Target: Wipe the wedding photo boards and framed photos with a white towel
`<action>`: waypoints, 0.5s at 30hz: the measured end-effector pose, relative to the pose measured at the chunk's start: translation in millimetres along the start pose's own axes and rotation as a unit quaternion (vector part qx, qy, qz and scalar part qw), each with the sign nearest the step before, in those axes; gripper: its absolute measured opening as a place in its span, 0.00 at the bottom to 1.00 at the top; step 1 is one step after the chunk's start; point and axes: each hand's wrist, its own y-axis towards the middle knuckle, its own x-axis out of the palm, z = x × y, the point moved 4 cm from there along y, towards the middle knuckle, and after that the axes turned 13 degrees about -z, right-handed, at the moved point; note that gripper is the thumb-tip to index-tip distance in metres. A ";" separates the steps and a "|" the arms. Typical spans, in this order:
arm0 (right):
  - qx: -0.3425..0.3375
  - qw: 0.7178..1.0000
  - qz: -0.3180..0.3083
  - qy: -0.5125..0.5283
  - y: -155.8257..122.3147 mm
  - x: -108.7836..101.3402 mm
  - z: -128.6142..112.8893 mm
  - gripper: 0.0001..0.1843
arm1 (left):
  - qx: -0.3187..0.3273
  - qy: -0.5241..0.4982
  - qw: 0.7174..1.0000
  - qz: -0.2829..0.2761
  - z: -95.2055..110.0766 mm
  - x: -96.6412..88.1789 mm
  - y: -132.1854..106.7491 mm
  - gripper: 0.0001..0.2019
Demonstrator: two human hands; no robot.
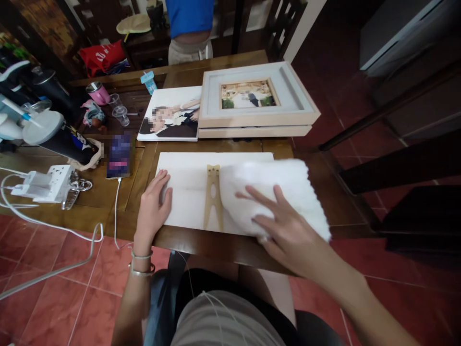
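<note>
A white back panel with a tan easel stand point(213, 199), seemingly the rear of a picture frame point(187, 192), lies on the wooden table before me. My left hand point(154, 204) rests on the panel's left edge, fingers outstretched and thumb apart, holding nothing. Over the right part of the panel spreads a fluffy white cloth point(288, 182), slightly blurred. My right hand point(277, 216) presses down on this cloth, index and middle fingers spread and the others bent into it. The cloth hides the panel's right end.
Behind the panel are stacked framed pictures point(298, 108) and a photo print point(173, 125). A charging phone point(120, 156), a black tumbler point(68, 139) and a power strip point(54, 185) with cables sit left. A person in a blue shirt point(190, 17) stands across the table point(216, 245).
</note>
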 end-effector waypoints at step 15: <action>0.039 0.999 -0.022 0.022 33.3 -12.3 44.1 0.09 | 0.003 -0.006 1.000 -0.001 -1.5 0.8 -0.8 0.16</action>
